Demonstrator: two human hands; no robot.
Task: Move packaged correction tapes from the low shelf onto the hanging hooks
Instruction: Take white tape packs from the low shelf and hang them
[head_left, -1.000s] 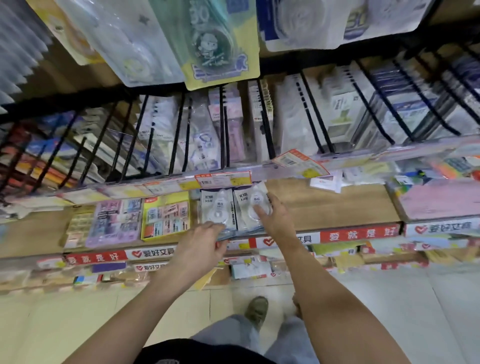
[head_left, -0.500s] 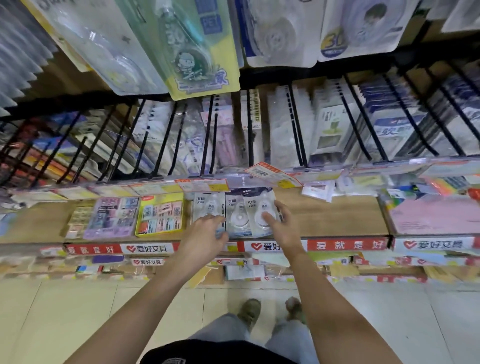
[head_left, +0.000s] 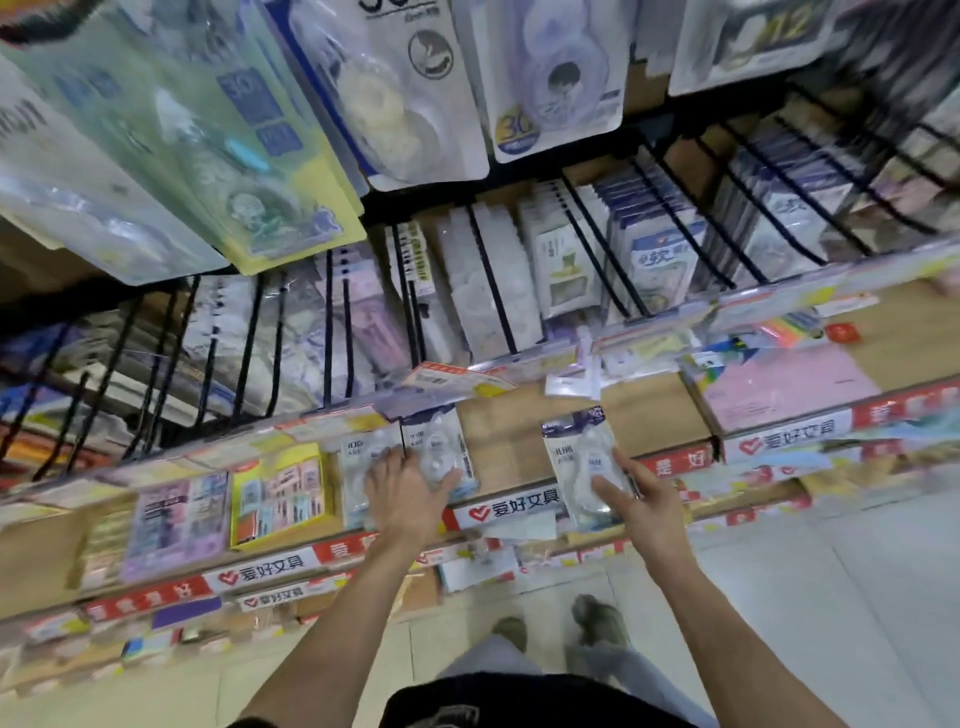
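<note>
On the left of the low wooden shelf (head_left: 524, 426) we saw flat boxed sets, a purple one (head_left: 179, 519) and a yellow one (head_left: 280, 493), which had no part in the job. Just beside them lay the remaining correction tape packs (head_left: 436, 452), side by side at the shelf front, and our left hand (head_left: 402, 493) rested on them with fingers spread and bent over the clear plastic; whether it truly gripped one or only pressed down we could not tell. Further right, our right hand (head_left: 636, 499) held a single lifted pack (head_left: 582, 462) clear of the shelf, thumb across its face and fingers behind it, the purple header upward. Above, the black hanging hooks (head_left: 491, 283) ran out toward us, most already loaded with packs. To do this step well, we judged it best to carry the pack by its lower part, leaving the header free, turn it square to a hook tip, and slide it on gently, since the thin plastic might flex or catch. Any hanging hole in the header was too blurred to make out.
</note>
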